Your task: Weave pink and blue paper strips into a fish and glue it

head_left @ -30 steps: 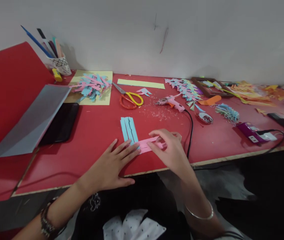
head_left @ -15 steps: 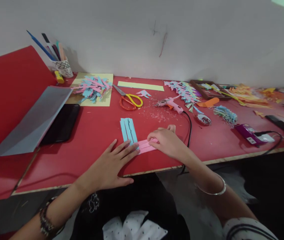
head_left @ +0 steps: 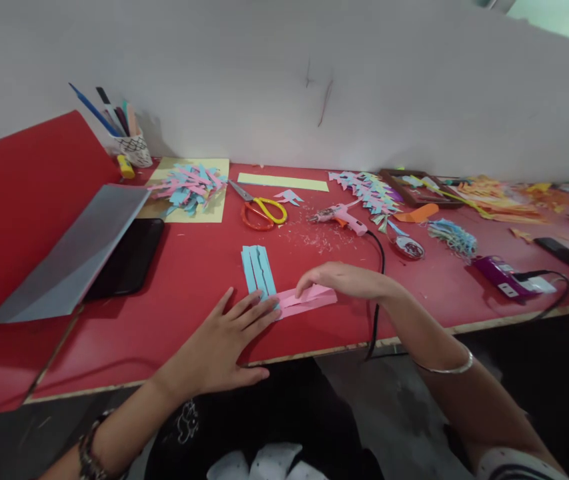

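Right hand (head_left: pixel 339 279) flatter than before, with more pink paper (head_left: pixel 314 302) visible

A red table (head_left: pixel 189 267) carries the things, with a pale edge on its near side. At the far left are a pen cup (head_left: pixel 135 151) and a yellow sheet (head_left: pixel 214 212) (a heap of cut strips (head_left: pixel 191 189) lies on it); nearer sits a flat black device (head_left: pixel 134 267). Scissors (head_left: pixel 251 199) and a pink glue gun (head_left: pixel 348 217) lie far of the blue strips (head_left: pixel 259 270) and pink strips (head_left: pixel 311 304). A purple box (head_left: pixel 497 275) lies at right.
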Tool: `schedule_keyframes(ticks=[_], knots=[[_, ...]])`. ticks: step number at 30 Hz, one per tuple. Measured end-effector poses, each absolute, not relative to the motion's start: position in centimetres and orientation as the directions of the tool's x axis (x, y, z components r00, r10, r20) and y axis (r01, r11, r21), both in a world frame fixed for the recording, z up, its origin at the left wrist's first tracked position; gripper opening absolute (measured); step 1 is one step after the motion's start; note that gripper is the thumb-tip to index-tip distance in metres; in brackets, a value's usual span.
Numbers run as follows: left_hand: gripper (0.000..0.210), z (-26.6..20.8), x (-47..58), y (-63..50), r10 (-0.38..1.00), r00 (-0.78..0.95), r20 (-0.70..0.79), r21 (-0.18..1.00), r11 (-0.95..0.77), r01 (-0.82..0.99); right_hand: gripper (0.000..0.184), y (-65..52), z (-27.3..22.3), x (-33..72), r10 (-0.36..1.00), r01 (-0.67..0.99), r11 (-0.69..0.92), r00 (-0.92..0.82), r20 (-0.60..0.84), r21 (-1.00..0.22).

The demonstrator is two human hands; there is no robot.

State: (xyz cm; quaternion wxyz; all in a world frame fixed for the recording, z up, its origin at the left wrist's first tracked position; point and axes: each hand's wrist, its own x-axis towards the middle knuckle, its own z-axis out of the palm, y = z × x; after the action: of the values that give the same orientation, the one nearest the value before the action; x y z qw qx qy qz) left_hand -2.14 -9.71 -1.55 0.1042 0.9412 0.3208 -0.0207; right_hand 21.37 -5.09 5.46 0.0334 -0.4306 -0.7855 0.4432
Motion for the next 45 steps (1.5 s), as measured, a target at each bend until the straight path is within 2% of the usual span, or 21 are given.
schedule_keyframes(ticks=[3, 6, 8, 10, 14, 17, 20, 24, 29, 45], knots=[[0.073, -1.4, -2.2, -9.8, 0.594, 0.797, -0.112, 0.197, -0.773, 0.603, 0.060, -4.7, 5.6, 21.3, 0.657, 0.662, 0.214, -0.641, -0.396, -0.718], [0.071, -1.3, -2.2, -9.8, 0.595, 0.793, -0.131, 0.193, -0.769, 0.609, 0.040, -4.9, 5.3, 20.3, 0.729, 0.781, 0.239, -0.537, -0.424, -0.577], [0.071, -1.3, -2.1, -9.8, 0.596, 0.792, -0.133, 0.184, -0.770, 0.611, 0.023, -5.4, 5.0, 19.6, 0.798, 0.845, 0.286, -0.471, -0.376, -0.451], [0.072, -1.3, -2.1, -9.8, 0.600, 0.791, -0.122, 0.174, -0.772, 0.612, 0.016, -5.9, 4.6, 19.1, 0.841, 0.880, 0.335, -0.441, -0.314, -0.337], [0.071, -1.4, -2.1, -9.7, 0.597, 0.796, -0.100, 0.173, -0.778, 0.604, 0.016, -6.8, 4.1, 18.4, 0.872, 0.904, 0.378, -0.420, -0.252, -0.197], [0.070, -1.4, -2.1, -9.7, 0.590, 0.801, -0.095, 0.177, -0.782, 0.597, 0.031, -7.0, 3.8, 17.8, 0.894, 0.917, 0.371, -0.396, -0.209, -0.148], [0.071, -1.4, -2.1, -9.6, 0.592, 0.802, -0.081, 0.176, -0.784, 0.596, 0.037, -7.2, 3.3, 17.5, 0.906, 0.920, 0.360, -0.384, -0.179, -0.153], [0.071, -1.5, -2.1, -9.7, 0.592, 0.803, -0.063, 0.169, -0.787, 0.593, 0.028, -7.4, 2.6, 17.7, 0.896, 0.900, 0.369, -0.411, -0.168, -0.230], [0.069, -1.4, -2.1, -9.7, 0.598, 0.798, -0.076, 0.158, -0.783, 0.601, 0.022, -7.4, 1.5, 18.2, 0.904, 0.894, 0.386, -0.416, -0.102, -0.226], [0.073, -1.6, -2.3, -9.7, 0.584, 0.807, -0.088, 0.164, -0.791, 0.590, 0.019, -7.0, 1.2, 18.8, 0.882, 0.841, 0.372, -0.453, -0.132, -0.394]])
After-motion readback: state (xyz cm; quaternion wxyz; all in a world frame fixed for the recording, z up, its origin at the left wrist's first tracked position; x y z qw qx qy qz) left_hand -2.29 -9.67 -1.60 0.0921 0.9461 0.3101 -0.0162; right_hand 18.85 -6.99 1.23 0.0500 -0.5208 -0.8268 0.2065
